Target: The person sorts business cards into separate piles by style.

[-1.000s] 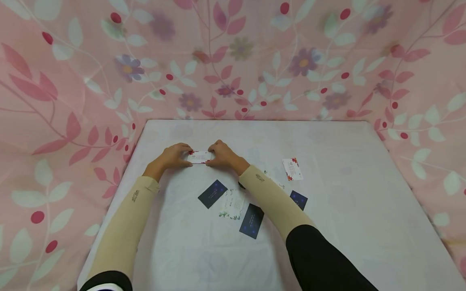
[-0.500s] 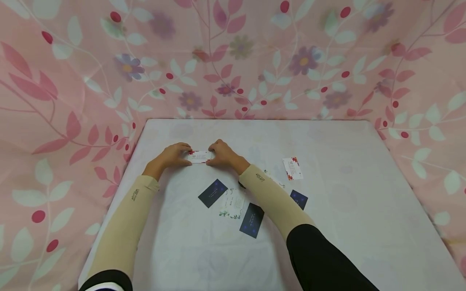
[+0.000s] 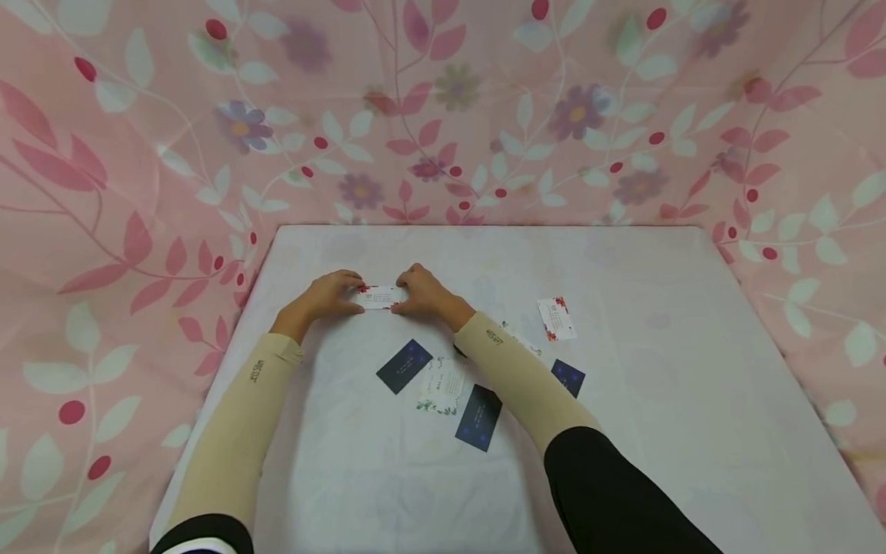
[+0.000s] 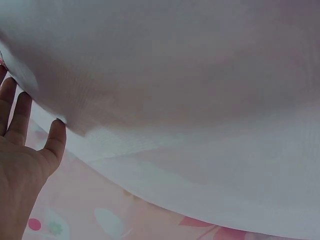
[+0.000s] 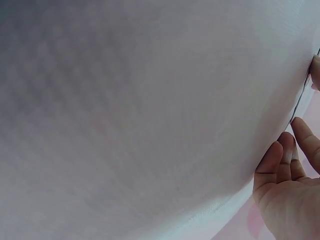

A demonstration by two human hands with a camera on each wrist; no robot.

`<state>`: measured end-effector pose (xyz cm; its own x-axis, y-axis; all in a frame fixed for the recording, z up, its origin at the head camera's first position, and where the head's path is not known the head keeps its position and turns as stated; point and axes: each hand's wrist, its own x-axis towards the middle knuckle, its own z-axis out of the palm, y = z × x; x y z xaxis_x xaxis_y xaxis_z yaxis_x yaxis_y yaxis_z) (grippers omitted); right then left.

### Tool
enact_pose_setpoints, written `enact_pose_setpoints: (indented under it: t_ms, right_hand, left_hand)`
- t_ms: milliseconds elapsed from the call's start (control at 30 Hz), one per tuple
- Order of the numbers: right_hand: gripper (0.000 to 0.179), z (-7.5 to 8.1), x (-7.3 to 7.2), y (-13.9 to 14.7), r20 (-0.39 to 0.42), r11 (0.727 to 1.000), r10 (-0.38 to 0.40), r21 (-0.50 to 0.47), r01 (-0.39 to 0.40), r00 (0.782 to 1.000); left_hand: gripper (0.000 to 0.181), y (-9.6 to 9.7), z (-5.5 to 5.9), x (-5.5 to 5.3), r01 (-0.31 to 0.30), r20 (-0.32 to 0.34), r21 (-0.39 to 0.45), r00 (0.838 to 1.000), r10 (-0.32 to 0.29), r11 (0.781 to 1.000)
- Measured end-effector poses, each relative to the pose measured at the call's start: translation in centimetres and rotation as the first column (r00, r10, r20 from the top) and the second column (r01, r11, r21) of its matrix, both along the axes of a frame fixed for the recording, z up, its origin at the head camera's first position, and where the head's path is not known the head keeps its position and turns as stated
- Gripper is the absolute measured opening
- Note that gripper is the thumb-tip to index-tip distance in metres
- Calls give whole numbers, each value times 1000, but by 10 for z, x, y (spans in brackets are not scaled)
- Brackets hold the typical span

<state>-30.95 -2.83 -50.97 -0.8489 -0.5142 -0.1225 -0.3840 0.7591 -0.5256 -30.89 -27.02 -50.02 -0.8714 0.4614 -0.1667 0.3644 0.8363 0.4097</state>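
Note:
A white business card [image 3: 379,298] with red floral corners lies level on the white-covered table, toward the far left. My left hand [image 3: 325,298] holds its left end, thumb at the near corner and index finger at the far corner. At the right end, my right hand [image 3: 425,294] grips the card the same way. Fingertips of the left hand [image 4: 25,145] rest against the tablecloth in the left wrist view. Those of the right hand [image 5: 287,185] also meet the cloth in the right wrist view. The card is hidden in both wrist views.
Nearer lie two dark blue cards [image 3: 404,367] [image 3: 478,418] with a white leaf-patterned card [image 3: 441,386] between them. Another dark blue card [image 3: 568,378] and a leaf-patterned card [image 3: 521,338] are partly under the right forearm. A red-flowered card [image 3: 557,319] lies further right. Floral curtain [image 3: 443,115] surrounds the table.

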Motion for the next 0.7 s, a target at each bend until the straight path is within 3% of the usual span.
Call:
enact_pose_setpoints:
  t_ms: [700]
  right_hand:
    - [59,-2,-1,2,21,1000,-5,-5,5,1000]
  left_hand:
    - [58,0,0,-1,3,7,-20,1000,-2,1000]
